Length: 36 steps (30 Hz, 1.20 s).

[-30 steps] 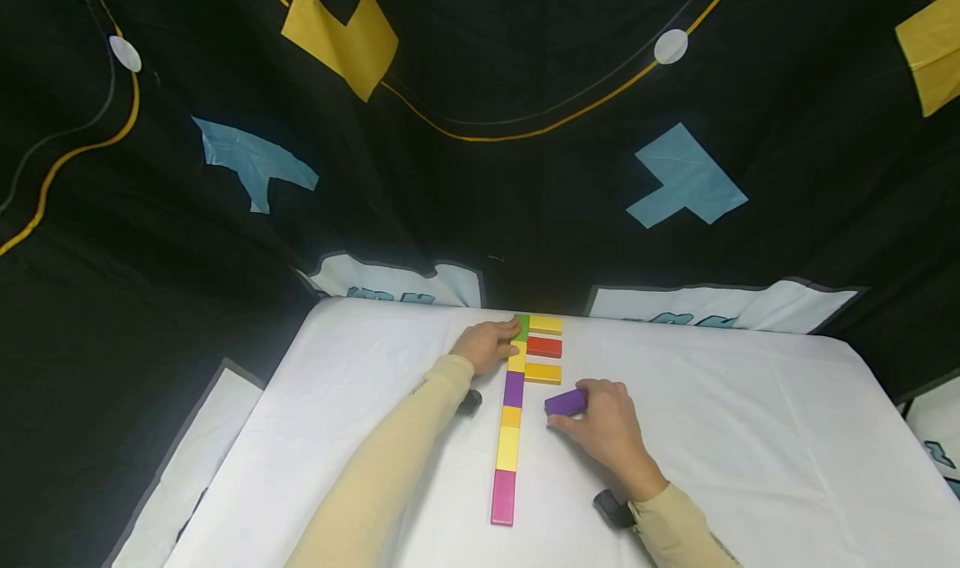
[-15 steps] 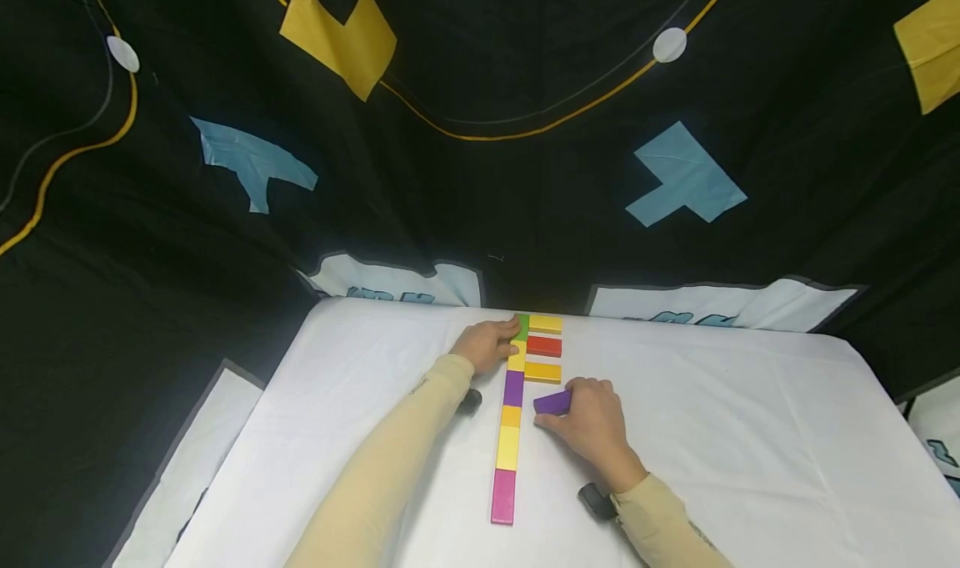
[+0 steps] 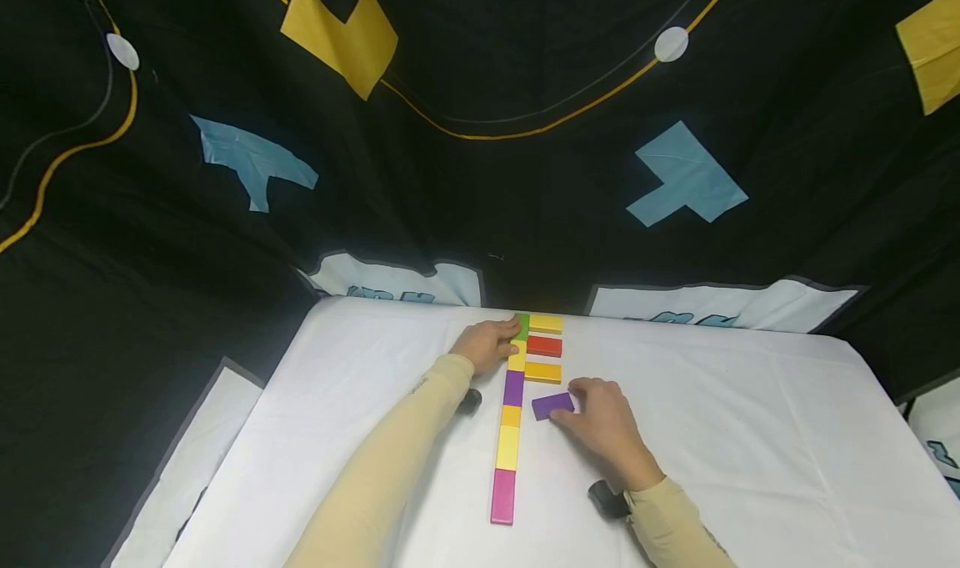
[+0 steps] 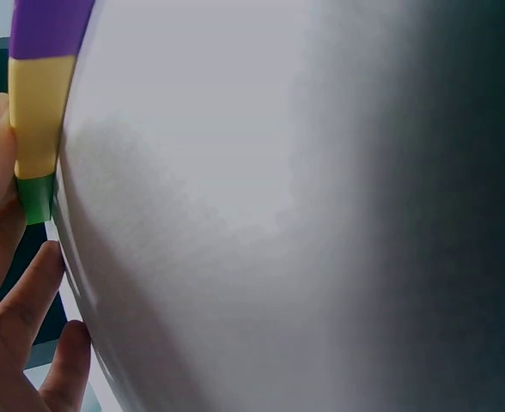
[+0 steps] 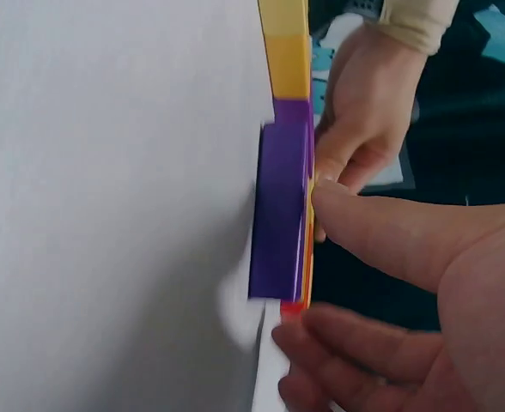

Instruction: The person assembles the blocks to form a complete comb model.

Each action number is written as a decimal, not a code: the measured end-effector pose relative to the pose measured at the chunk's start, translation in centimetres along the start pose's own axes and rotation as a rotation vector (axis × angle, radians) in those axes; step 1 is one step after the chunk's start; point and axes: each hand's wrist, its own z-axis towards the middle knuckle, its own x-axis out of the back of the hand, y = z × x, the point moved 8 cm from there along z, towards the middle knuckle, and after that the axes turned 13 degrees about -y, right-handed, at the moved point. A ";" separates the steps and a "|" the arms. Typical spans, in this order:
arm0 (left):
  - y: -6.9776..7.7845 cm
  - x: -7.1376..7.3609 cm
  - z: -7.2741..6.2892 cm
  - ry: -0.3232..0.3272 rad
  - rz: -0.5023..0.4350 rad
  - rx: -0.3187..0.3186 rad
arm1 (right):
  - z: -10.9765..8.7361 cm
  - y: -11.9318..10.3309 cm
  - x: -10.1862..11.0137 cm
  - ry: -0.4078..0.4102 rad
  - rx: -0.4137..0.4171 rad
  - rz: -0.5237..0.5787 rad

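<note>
A row of coloured blocks runs up the white table, with a magenta block [image 3: 503, 496] at the near end and a green block [image 3: 523, 327] at the far end. My left hand [image 3: 486, 344] rests along the far end's left side, its fingers touching the green block and the yellow block [image 4: 39, 116]. Right of the row, my right hand [image 3: 609, 424] pinches one end of a purple block [image 3: 552, 406], slightly tilted and apart from the row. In the right wrist view the thumb [image 5: 364, 227] lies against this block's side, and the other fingertips are near its end.
A yellow block [image 3: 545, 324], a red block [image 3: 544, 347] and an orange-yellow block [image 3: 543, 373] branch rightward off the row. White cloth covers the table [image 3: 750, 434]. A black curtain [image 3: 480, 209] hangs behind its far edge.
My right hand has brought the purple block leftward, closer to the row, then shifted back slightly along it, so more of the block shows. The left hand stays put.
</note>
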 end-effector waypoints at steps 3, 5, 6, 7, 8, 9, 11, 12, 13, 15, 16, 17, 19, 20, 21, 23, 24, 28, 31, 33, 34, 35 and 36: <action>0.0 0.0 0.0 -0.002 0.009 0.002 | 0.0 0.2 0.2 -0.032 0.028 0.023; -0.1 0.0 0.1 -0.003 0.014 0.004 | 0.0 0.2 0.1 -0.056 0.043 0.034; -0.1 -0.1 0.1 -0.004 0.015 0.004 | 0.0 0.2 0.1 -0.063 0.049 0.037; -0.1 -0.1 0.1 -0.003 0.015 0.003 | 0.0 0.2 0.0 -0.069 0.051 0.039; -0.1 -0.1 0.0 -0.004 0.014 0.004 | 0.0 0.2 0.0 -0.072 0.049 0.041; -0.1 -0.1 0.0 -0.004 0.010 0.002 | 0.0 0.2 -0.1 -0.072 0.048 0.042; -0.1 -0.1 0.0 -0.004 0.002 0.002 | 0.1 0.2 -0.1 -0.067 0.041 0.037; -0.1 -0.1 0.0 0.000 -0.003 0.000 | 0.1 0.2 -0.2 -0.063 0.037 0.034; -0.1 -0.1 -0.1 -0.001 -0.006 0.003 | 0.1 0.2 -0.2 -0.061 0.033 0.032; -0.1 -0.1 -0.1 0.001 -0.008 0.005 | 0.2 0.1 -0.2 -0.057 0.024 0.025; -0.1 -0.1 -0.1 0.002 -0.010 0.006 | 0.3 0.1 -0.3 -0.057 0.018 0.021; -0.1 -0.1 -0.1 0.002 -0.008 0.007 | 0.4 0.1 -0.3 -0.057 0.013 0.019; -0.1 -0.1 -0.1 -0.001 -0.006 0.009 | 0.5 0.0 -0.4 -0.057 0.002 0.019; -0.1 -0.1 -0.1 0.000 -0.007 0.007 | 0.5 0.0 -0.5 -0.057 -0.001 0.017; -0.1 -0.1 -0.1 -0.001 -0.006 0.007 | 0.6 0.0 -0.5 -0.057 -0.005 0.017; -0.1 -0.1 -0.1 -0.004 -0.007 0.011 | 0.7 0.0 -0.6 -0.057 -0.010 0.017; -0.1 0.0 0.0 -0.003 -0.006 0.011 | 0.7 0.0 -0.6 -0.056 -0.011 0.017; 0.0 0.0 0.0 0.001 -0.003 0.007 | 0.8 -0.1 -0.6 -0.051 -0.004 0.015; 0.0 0.0 0.0 0.003 0.001 0.001 | 0.9 -0.2 -0.6 -0.047 0.003 0.013; 0.0 0.0 0.0 0.002 0.003 0.003 | 0.9 -0.2 -0.6 -0.046 0.005 0.010; 0.0 0.0 0.1 0.002 0.005 0.004 | 0.9 -0.2 -0.6 -0.045 0.006 0.009; 0.0 0.0 0.1 0.001 0.006 0.005 | 0.9 -0.2 -0.7 -0.044 0.007 0.009; 0.0 0.0 0.1 0.000 0.008 0.007 | 1.0 -0.2 -0.7 -0.043 0.008 0.009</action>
